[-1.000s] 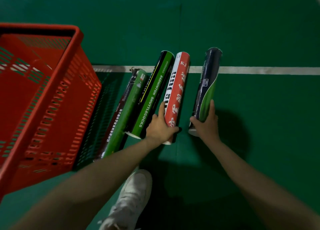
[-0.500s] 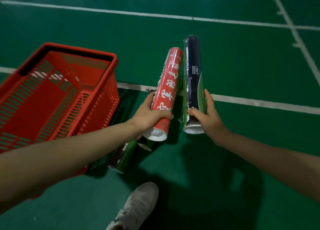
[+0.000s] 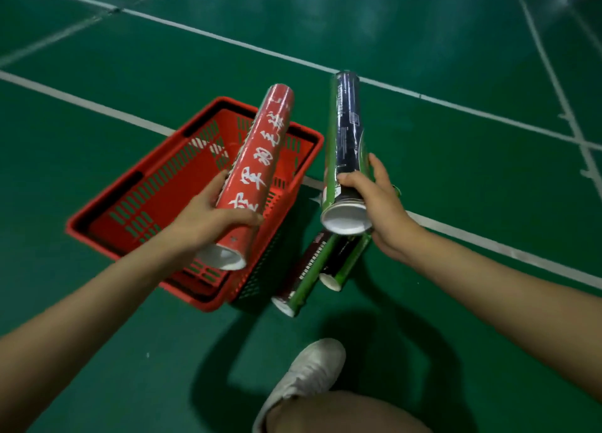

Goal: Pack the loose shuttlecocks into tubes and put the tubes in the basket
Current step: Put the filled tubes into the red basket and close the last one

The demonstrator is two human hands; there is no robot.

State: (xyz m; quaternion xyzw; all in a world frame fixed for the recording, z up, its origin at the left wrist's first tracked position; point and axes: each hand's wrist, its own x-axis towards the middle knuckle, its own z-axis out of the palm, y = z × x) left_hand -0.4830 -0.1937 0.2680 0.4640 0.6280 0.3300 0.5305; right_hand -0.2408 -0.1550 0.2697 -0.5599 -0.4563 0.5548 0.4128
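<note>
My left hand (image 3: pixel 208 217) grips a red tube with white characters (image 3: pixel 260 158) near its lower end, and the tube hangs tilted over the red plastic basket (image 3: pixel 136 175). My right hand (image 3: pixel 378 201) holds a dark blue and green tube (image 3: pixel 345 129) by its bottom, raised just right of the basket. On the floor beside the basket's right wall lie a green and black tube (image 3: pixel 345 263) and a green and maroon tube (image 3: pixel 303 279). The basket's inside looks bare.
The floor is green court with white lines (image 3: pixel 488 240) running across it. My white shoe (image 3: pixel 309 374) and knee sit at the bottom centre. The basket stands left of the lying tubes.
Both hands lifted their tubes off the floor. The red tube has swung left over the basket, and the blue tube has risen beside it.
</note>
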